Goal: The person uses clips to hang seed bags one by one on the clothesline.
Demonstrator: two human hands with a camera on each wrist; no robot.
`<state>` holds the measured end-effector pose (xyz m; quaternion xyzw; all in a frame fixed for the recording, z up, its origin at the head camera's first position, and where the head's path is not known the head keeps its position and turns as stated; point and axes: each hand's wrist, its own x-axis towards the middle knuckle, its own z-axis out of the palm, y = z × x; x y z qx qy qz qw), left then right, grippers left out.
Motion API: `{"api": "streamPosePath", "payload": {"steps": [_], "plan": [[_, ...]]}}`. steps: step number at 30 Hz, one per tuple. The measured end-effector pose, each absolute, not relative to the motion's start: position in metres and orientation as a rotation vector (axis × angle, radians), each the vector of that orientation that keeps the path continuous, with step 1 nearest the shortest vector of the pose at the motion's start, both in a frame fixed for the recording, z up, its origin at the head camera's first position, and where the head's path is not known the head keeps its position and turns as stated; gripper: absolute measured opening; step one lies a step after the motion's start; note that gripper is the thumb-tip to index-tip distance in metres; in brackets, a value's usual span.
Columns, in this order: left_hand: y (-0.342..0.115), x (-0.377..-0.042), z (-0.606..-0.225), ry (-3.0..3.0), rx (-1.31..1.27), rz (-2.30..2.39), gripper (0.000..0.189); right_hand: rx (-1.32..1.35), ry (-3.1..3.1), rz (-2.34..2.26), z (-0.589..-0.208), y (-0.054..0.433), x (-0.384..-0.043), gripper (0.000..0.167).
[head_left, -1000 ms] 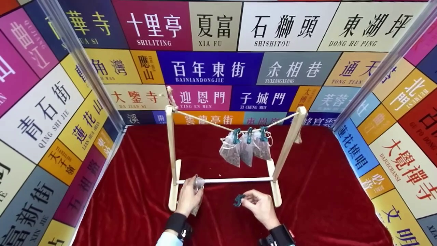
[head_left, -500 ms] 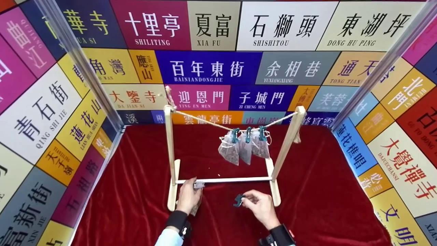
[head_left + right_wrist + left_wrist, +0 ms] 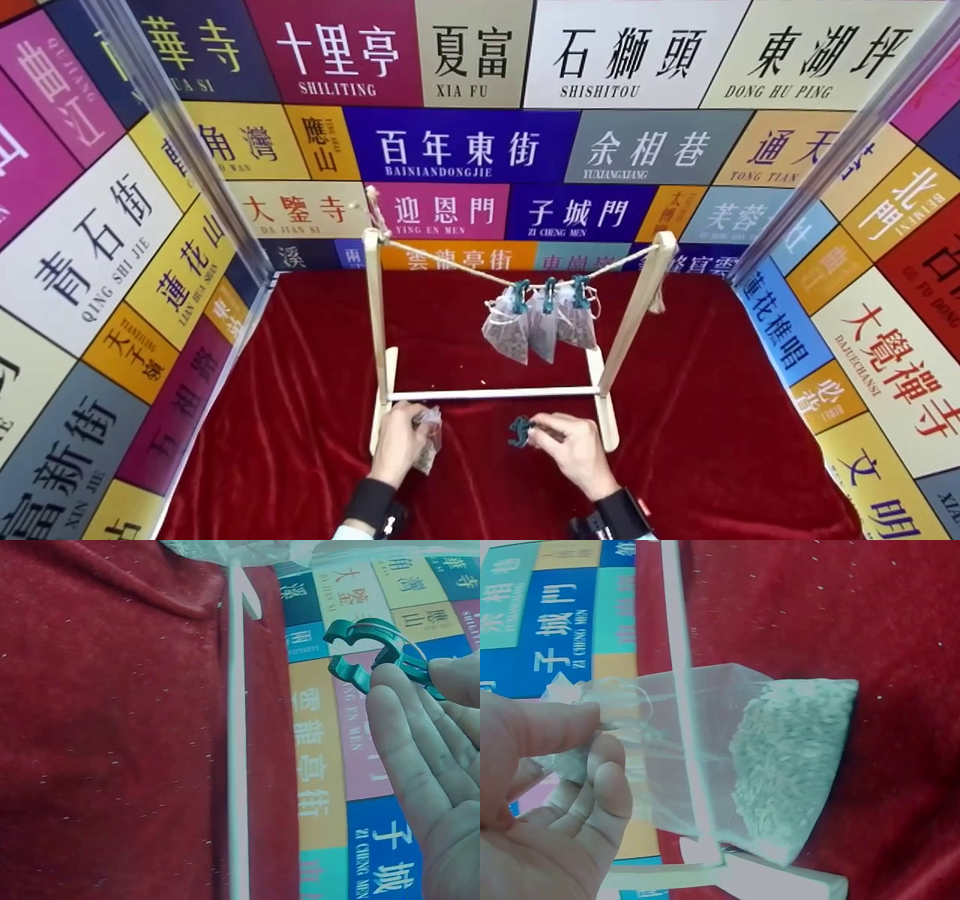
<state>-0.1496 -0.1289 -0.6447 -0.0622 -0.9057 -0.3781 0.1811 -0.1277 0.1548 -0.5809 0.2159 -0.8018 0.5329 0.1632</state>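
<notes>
My left hand [image 3: 399, 444] pinches the gathered top of a sheer drawstring bag [image 3: 791, 757] between thumb and fingertips. Pale grain-like bits fill the bag's lower end, seen in the left wrist view. Across from it, my right hand [image 3: 576, 448] squeezes a green clothespin [image 3: 367, 652] by its handles, and the clip's jaws stand apart with nothing in them. Behind both hands rises a small wooden rack [image 3: 649, 315] with a rope [image 3: 442, 260] strung between its posts. Three similar bags [image 3: 541, 330] hang from the rope's sagging middle, each clipped by a green clothespin [image 3: 550, 295].
A white crossbar [image 3: 495, 394] joins the rack's feet just beyond my hands. Dark red cloth [image 3: 720, 420] covers the table. Panels printed with place names [image 3: 461, 146] wall in the back and both sides.
My left hand has drawn slightly back toward me and to the left, and more of the bag shows. The clothespin in my right hand has shifted a little left, its jaws spread wider.
</notes>
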Motion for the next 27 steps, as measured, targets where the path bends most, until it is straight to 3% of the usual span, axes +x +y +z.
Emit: {"api": "streamPosePath", "payload": {"steps": [14, 27], "plan": [[-0.114, -0.143, -0.605, -2.431, -0.264, -1.136, 0.020, 0.778, -2.184, 1.313, -0.575, 0.163, -0.144, 0.024], [-0.097, -0.155, -0.537, -2.217, -0.373, -1.280, 0.020, 1.033, -1.975, 1.175, -0.470, 0.154, -0.158, 0.029]]}}
